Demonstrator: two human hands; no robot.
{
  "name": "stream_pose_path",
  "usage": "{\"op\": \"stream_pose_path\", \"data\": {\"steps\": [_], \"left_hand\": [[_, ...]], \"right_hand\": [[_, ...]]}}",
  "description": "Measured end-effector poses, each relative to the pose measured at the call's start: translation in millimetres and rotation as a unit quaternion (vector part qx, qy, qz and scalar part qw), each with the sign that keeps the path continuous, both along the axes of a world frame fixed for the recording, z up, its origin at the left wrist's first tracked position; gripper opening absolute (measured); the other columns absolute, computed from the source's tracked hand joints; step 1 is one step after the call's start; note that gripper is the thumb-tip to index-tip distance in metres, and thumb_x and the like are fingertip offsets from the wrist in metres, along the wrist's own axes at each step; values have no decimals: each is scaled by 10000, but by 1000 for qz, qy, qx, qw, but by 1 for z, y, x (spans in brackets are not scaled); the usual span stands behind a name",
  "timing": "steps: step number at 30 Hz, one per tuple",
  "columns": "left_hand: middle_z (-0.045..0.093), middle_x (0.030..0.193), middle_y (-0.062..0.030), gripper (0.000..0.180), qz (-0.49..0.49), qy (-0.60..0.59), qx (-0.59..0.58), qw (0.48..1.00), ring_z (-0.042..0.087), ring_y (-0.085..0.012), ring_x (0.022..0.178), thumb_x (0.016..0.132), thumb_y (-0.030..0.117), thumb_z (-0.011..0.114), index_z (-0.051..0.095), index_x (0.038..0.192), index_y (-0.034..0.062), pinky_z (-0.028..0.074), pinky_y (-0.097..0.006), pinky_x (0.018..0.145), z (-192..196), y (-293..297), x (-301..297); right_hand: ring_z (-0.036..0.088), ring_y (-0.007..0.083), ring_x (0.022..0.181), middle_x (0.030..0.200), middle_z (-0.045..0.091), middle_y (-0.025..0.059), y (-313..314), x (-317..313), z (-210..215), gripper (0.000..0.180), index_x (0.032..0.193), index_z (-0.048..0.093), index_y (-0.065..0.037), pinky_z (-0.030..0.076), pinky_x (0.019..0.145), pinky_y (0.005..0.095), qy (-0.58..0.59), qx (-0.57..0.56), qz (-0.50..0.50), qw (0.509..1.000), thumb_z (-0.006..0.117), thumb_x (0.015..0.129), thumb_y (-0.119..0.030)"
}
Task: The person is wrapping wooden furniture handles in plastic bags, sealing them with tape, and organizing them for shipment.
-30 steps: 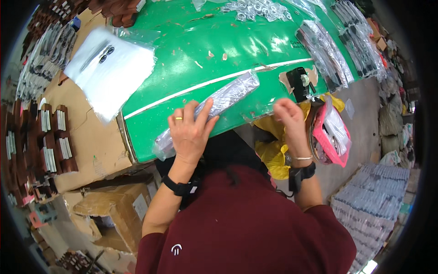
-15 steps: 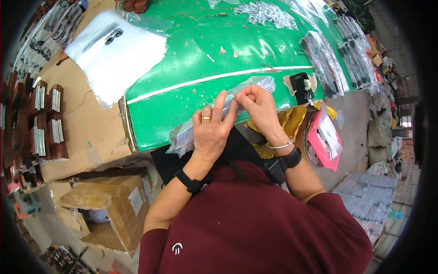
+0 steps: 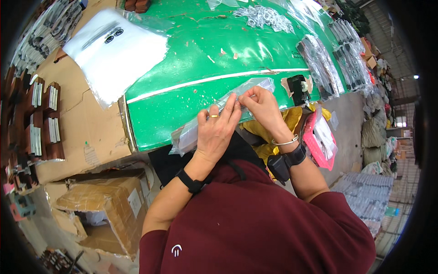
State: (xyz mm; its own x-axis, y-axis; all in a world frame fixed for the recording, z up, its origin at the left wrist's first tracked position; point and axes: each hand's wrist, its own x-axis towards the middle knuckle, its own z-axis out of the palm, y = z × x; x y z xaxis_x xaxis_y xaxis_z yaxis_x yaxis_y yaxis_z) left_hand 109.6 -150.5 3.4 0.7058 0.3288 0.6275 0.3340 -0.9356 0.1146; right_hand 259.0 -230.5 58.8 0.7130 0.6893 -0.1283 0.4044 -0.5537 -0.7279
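A long, narrow clear plastic bag (image 3: 186,137) with something greyish inside lies slantwise along the near edge of the green table (image 3: 191,59). My left hand (image 3: 216,131) rests on the middle of this bag, its fingers stretched out and pressing it down. Close to those fingertips, my right hand (image 3: 261,108) has thumb and forefinger pinched at the bag's upper edge. The bag's far right end (image 3: 260,83) sticks out beyond my right hand. What exactly the bag contains is partly covered by my hands.
White plastic bags (image 3: 116,59) lie at the left. Small ring-like parts (image 3: 264,18) are heaped at the back. Bagged items (image 3: 320,66) line the right side, with a black device (image 3: 299,90) nearer. A pink basket (image 3: 315,141) and an opened cardboard box (image 3: 100,205) stand below.
My right hand has shifted slightly right and down, still pinching beside the left fingertips. My left hand has moved a little to the right along the bag.
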Motion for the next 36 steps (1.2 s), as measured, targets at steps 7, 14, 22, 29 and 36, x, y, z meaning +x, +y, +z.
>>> {"op": "stream_pose_path", "data": {"steps": [7,14,22,29,36], "left_hand": [[627,1360,59,409,1,34,-38,999,564,-210,975,832,241,757,659,1220,158,410,-374,856,6,4,0],[645,1314,43,500,-8,25,-121,992,576,-228,981,794,249,805,626,1246,136,407,-388,874,12,13,4],[695,1181,-16,465,-43,19,-238,970,579,-259,979,856,262,774,592,1256,110,387,-409,873,23,26,4],[687,1126,-44,398,-45,26,-275,960,574,-273,960,864,267,771,595,1184,108,383,-401,826,25,40,8],[679,1092,-80,417,-41,39,-274,960,590,-285,951,854,268,783,585,1180,100,389,-394,787,23,38,6]], "right_hand": [[562,85,676,759,631,16,-18,0,15,399,1155,572,-15,430,587,253,171,88,-24,981,788,868,-190],[497,28,711,793,604,-37,-30,-11,-7,303,1061,548,-70,365,595,213,256,157,-77,951,785,890,-150],[507,30,736,802,581,-38,-26,-15,-44,237,981,532,-76,402,628,212,225,217,-64,948,758,914,-103],[600,216,689,776,628,54,-4,-19,-67,229,922,578,-61,466,637,351,-69,260,-48,962,786,864,-139],[605,271,1010,1044,656,50,-13,0,7,515,1197,636,-130,430,863,432,-360,124,136,914,845,731,-193]]}}
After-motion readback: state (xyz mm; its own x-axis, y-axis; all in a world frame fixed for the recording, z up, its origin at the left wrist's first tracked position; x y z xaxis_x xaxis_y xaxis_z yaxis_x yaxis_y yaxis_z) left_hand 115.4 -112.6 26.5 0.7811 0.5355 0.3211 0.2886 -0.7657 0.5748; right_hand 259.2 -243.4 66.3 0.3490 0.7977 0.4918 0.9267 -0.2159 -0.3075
